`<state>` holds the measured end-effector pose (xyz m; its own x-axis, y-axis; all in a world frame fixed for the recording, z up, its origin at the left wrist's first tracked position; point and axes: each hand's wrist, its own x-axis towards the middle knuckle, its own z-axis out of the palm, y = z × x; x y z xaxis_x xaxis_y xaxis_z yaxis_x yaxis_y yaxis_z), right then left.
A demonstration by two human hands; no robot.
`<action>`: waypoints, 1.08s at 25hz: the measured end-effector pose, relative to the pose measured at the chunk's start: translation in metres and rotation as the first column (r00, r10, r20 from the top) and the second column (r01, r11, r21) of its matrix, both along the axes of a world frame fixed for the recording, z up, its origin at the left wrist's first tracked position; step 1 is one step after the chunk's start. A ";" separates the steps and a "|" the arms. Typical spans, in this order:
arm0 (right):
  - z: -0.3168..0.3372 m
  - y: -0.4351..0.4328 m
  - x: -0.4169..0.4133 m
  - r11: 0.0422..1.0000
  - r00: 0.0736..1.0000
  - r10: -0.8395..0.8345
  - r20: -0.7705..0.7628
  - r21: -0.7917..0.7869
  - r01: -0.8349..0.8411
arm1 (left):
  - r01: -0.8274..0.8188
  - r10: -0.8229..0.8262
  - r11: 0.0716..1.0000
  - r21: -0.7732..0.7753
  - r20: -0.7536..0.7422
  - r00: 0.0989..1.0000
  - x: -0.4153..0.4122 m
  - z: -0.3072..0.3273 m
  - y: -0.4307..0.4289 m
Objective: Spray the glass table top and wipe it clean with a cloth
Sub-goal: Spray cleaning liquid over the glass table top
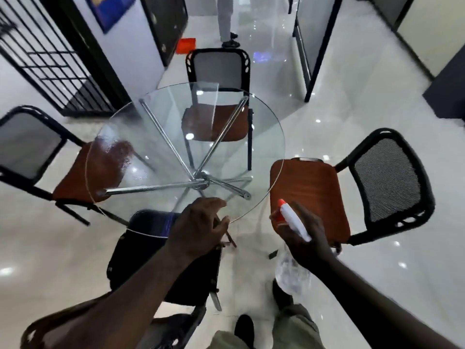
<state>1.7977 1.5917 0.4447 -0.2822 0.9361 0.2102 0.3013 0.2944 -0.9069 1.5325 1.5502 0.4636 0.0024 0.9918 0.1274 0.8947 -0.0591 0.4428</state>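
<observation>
The round glass table top on crossed chrome legs fills the middle of the view. A misted wet patch shows on its left part. My left hand lies over the table's near rim, fingers loosely curled, with nothing seen in it. My right hand is just off the rim to the right and grips a spray bottle with a white head and orange nozzle pointing toward the table. Its clear body hangs below the hand. No cloth is in view.
Chairs with orange seats stand at the far side, the left and the right. A black chair is tucked under the near rim. A person's legs show beyond. A black grille stands at the left.
</observation>
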 end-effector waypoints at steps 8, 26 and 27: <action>-0.053 0.081 -0.061 0.867 0.868 0.490 0.077 -0.145 -0.476 | -0.476 0.483 0.860 -0.185 -0.007 0.876 -0.014 -0.054 -0.038; -0.125 0.103 -0.142 0.739 0.649 0.673 0.355 -0.334 -0.585 | -0.400 0.402 0.705 -0.585 -0.135 0.905 -0.034 -0.180 -0.055; -0.126 0.102 -0.151 0.742 0.644 0.671 0.368 -0.316 -0.592 | -0.396 0.395 0.700 -0.594 -0.140 0.908 -0.036 -0.179 -0.057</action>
